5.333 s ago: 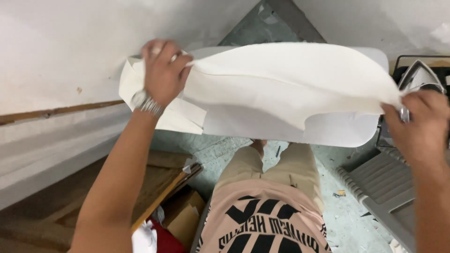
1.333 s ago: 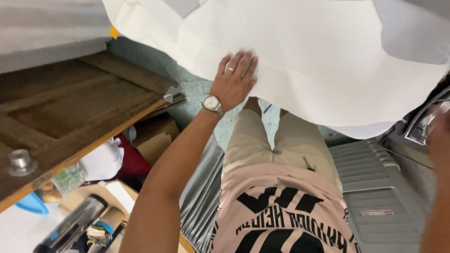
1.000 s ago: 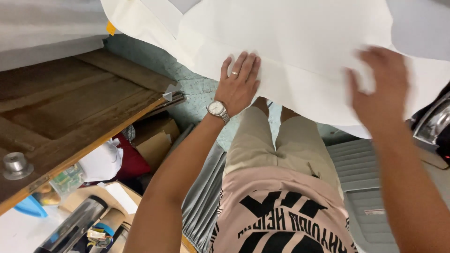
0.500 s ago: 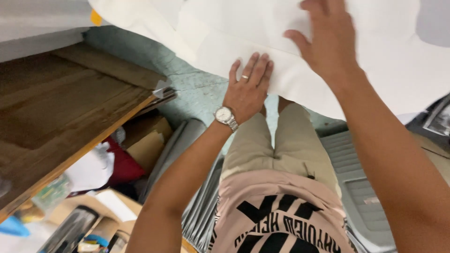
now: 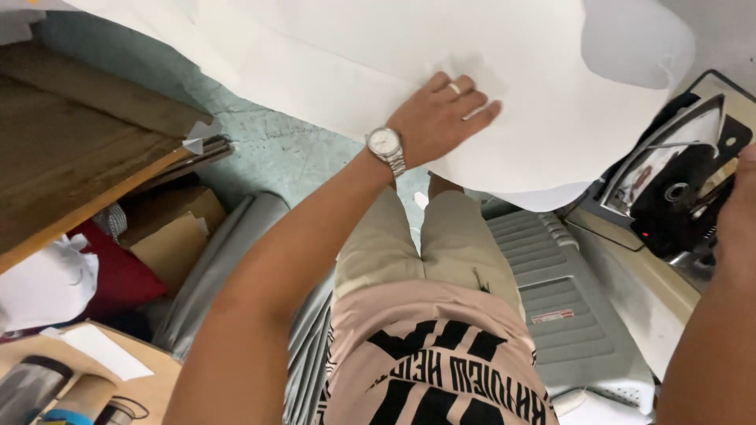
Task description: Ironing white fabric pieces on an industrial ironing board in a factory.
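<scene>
A large white cloth (image 5: 394, 55) lies spread over a padded ironing surface across the top of the view. My left hand (image 5: 441, 118), with a ring and a silver wristwatch, rests flat on the cloth near its front edge, fingers stretched out and holding nothing. My right hand (image 5: 740, 212) shows only partly at the right edge. It is right beside a black and silver iron (image 5: 677, 181) that sits on its stand. Its fingers are cut off by the frame, so any grip on the iron is unclear.
A wooden bench (image 5: 71, 165) stands at the left, with a cardboard box (image 5: 169, 236), red fabric and white cloth under it. A grey ribbed plastic crate (image 5: 559, 299) sits on the green floor at the right. My legs stand between them.
My right hand left the cloth and moved right to the iron. My left hand stayed flat on the cloth. The view shifted, so the iron now shows.
</scene>
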